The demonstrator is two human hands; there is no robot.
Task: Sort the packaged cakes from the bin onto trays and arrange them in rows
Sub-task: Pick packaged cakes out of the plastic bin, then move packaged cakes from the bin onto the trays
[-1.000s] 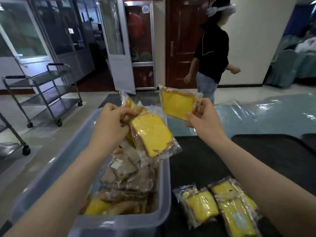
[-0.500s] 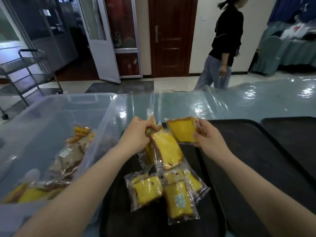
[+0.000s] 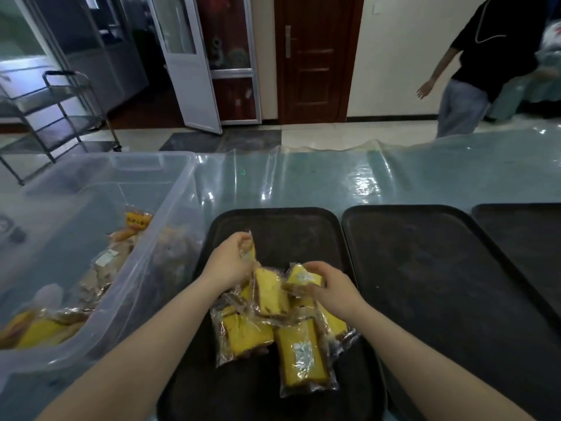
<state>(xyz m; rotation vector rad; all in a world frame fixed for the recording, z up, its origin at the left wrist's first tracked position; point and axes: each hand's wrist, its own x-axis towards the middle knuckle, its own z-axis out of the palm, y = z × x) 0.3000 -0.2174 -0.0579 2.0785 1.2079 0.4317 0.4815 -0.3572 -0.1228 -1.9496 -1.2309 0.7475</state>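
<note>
Tiled floor, a dark wooden door (image 3: 312,56) and a white glazed door standing ajar make up the far side of the room, where a person in a black top (image 3: 485,50) is near the right edge and a steel trolley (image 3: 57,117) stands at the left. Nearer, the desk (image 3: 303,177) lies under a wrinkled sheet of clear plastic. On its left end sits the clear plastic bin (image 3: 170,214), with wrapped cakes heaped in its near corner. Beside it, three dark trays run rightward: the nearest tray (image 3: 288,220), a second tray (image 3: 425,268) touching its edge, and a third tray (image 3: 522,226) cut off by the frame.

On the nearest tray lies a loose cluster of yellow packaged cakes (image 3: 300,350) — overlapping, not in rows. Above them the left hand (image 3: 227,265) grips a bunch of wrapped cakes (image 3: 268,291) by their upper ends, fingers curled round the wrappers, so that one slice hangs down onto the pile. The right hand (image 3: 329,284) is closed round a single wrapped cake (image 3: 300,278), holding it low, just over the cluster.
</note>
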